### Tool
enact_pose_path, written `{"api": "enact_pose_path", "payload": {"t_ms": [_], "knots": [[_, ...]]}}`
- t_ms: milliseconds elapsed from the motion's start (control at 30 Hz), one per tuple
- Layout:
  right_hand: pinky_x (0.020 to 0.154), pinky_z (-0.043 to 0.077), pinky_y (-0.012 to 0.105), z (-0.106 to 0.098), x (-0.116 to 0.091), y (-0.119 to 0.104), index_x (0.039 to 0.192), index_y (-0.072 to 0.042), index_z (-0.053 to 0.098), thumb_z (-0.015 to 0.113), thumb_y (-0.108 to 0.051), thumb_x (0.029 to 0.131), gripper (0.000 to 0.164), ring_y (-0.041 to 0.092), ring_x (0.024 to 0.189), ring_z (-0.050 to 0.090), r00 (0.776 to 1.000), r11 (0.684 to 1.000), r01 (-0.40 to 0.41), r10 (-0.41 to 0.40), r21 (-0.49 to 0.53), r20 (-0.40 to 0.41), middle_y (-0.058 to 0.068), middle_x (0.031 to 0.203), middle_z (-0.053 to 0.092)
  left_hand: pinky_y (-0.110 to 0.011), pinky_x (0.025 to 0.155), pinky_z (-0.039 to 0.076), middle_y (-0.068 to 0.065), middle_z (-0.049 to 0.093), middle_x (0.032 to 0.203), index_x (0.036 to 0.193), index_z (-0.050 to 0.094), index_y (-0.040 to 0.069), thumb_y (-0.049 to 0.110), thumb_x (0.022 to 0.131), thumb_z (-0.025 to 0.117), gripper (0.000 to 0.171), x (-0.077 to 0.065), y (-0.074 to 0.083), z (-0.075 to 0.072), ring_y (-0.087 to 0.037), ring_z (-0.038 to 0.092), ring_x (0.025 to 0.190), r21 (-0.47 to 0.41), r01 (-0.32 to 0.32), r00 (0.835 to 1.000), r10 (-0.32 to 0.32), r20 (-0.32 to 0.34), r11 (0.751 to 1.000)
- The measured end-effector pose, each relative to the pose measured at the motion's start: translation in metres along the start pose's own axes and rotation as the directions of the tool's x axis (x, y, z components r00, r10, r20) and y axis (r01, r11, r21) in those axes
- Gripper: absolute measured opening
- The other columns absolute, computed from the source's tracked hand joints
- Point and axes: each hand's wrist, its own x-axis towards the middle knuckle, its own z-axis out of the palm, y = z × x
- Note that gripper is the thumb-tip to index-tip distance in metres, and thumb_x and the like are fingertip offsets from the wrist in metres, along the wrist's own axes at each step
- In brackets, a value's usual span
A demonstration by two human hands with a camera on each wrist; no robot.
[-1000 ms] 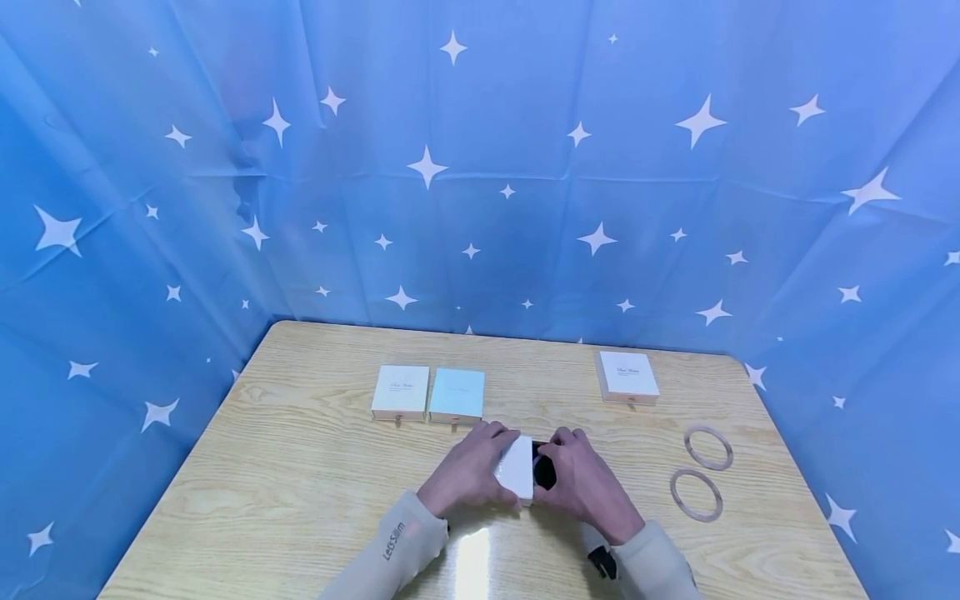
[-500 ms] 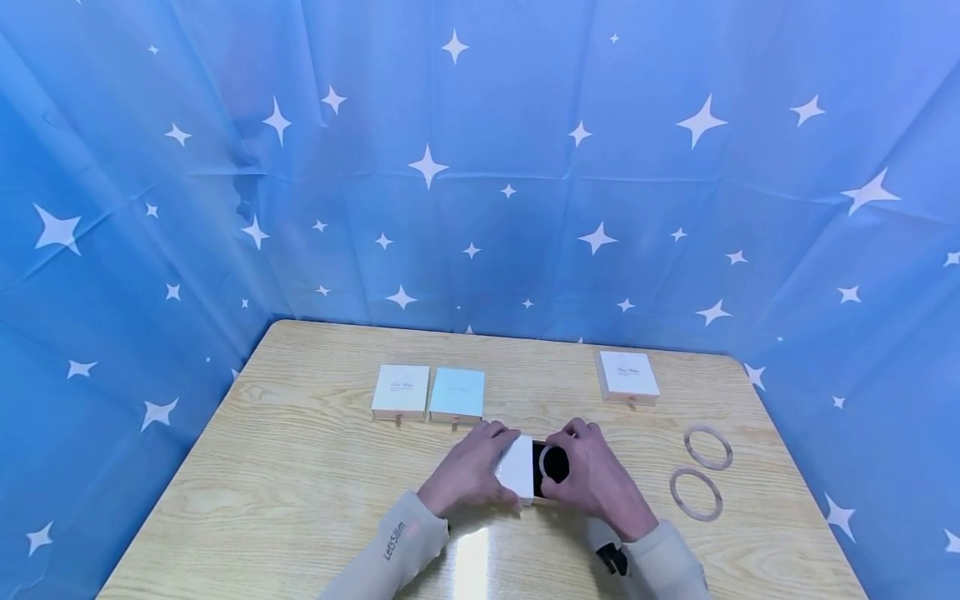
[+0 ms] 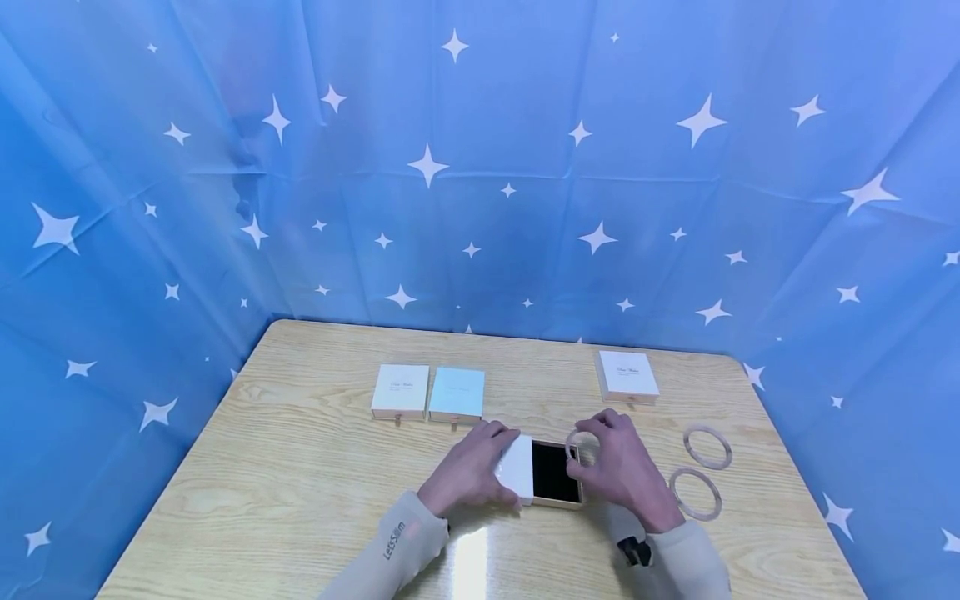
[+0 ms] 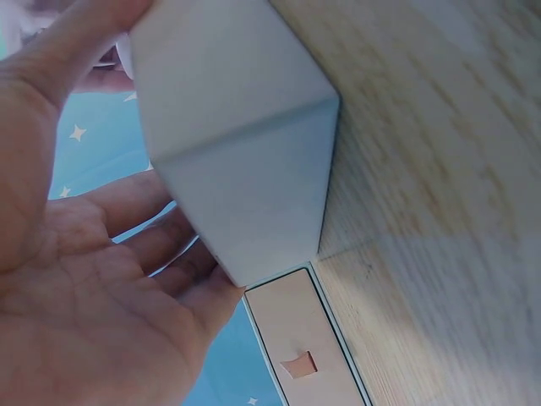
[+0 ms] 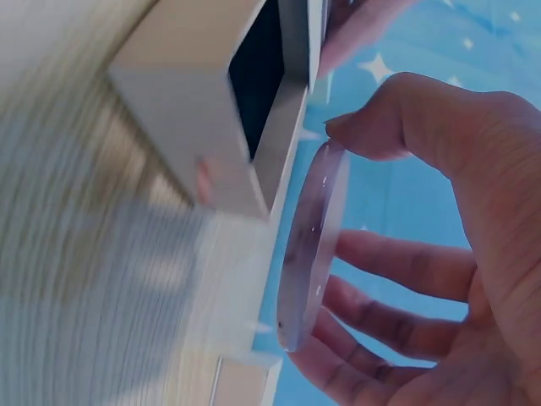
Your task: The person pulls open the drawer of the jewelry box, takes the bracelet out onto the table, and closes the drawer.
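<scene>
My left hand grips the white sleeve of a drawer-style jewelry box on the table, thumb on the near side and fingers on the far side. The box's drawer is pulled out to the right, showing a black lining with nothing lying on the visible part. Just right of the drawer, my right hand pinches a pale, purplish bangle between thumb and fingers. In the right wrist view the bangle is held edge-on, apart from the drawer. Part of it is hidden by the fingers in the head view.
Two more pale bangles lie on the table at the right. A white box and a light blue box stand side by side behind the left hand. Another white box stands at the back right.
My right hand has lifted the bangle out of the drawer and moved right with it, uncovering the black lining. My left hand stays on the sleeve.
</scene>
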Motion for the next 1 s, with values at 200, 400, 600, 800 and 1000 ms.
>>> {"api": "enact_pose_path", "payload": {"t_ms": [200,400,600,800,1000], "knots": [[0.081,0.054,0.047,-0.008,-0.001,0.022,0.115,-0.003,0.075,0.083,-0.022,0.075,0.045,0.036,0.101,0.060,0.997,0.999,-0.028,0.029,0.016,-0.070,0.015,0.107,0.066,-0.036,0.107,0.050,0.001,0.056,0.143,0.154,0.047,0.015,0.050,0.065,0.094,0.106,0.000,0.001,0.000,-0.017,0.051,0.129,0.003,0.002,1.000,-0.002,0.006,1.000],[0.082,0.054,0.055,-0.016,-0.003,0.044,0.117,-0.001,0.074,0.080,-0.022,0.076,0.047,0.041,0.103,0.060,0.990,0.996,-0.084,0.086,0.024,-0.113,0.021,0.111,0.064,-0.036,0.108,0.050,0.001,0.056,0.143,0.154,0.047,0.015,0.051,0.065,0.094,0.107,0.000,0.000,0.000,-0.017,0.050,0.129,0.005,0.002,1.000,-0.003,0.002,1.000],[0.083,0.053,0.058,-0.025,-0.009,0.063,0.121,0.000,0.071,0.080,-0.023,0.080,0.048,0.043,0.105,0.059,0.982,0.986,-0.164,0.166,0.039,-0.090,0.026,0.116,0.063,-0.036,0.108,0.050,0.001,0.056,0.144,0.154,0.047,0.016,0.051,0.064,0.094,0.107,-0.001,-0.001,0.001,-0.017,0.050,0.130,-0.002,0.003,1.000,-0.003,-0.001,1.000],[0.085,0.049,0.063,-0.032,-0.015,0.082,0.127,0.002,0.068,0.078,-0.029,0.085,0.053,0.047,0.111,0.056,0.967,0.969,-0.243,0.245,0.038,-0.062,0.030,0.122,0.061,-0.037,0.110,0.050,0.001,0.056,0.144,0.153,0.048,0.016,0.050,0.064,0.094,0.107,-0.002,0.001,0.000,-0.018,0.050,0.131,-0.004,0.006,1.000,-0.006,-0.001,1.000],[0.085,0.048,0.065,-0.040,-0.022,0.104,0.130,0.006,0.065,0.075,-0.037,0.089,0.060,0.052,0.114,0.051,0.944,0.944,-0.331,0.331,0.003,-0.010,0.034,0.127,0.057,-0.036,0.109,0.050,0.002,0.056,0.144,0.154,0.047,0.016,0.051,0.064,0.094,0.107,-0.002,0.000,0.000,-0.017,0.050,0.131,-0.002,0.010,1.000,-0.010,0.001,1.000]]}}
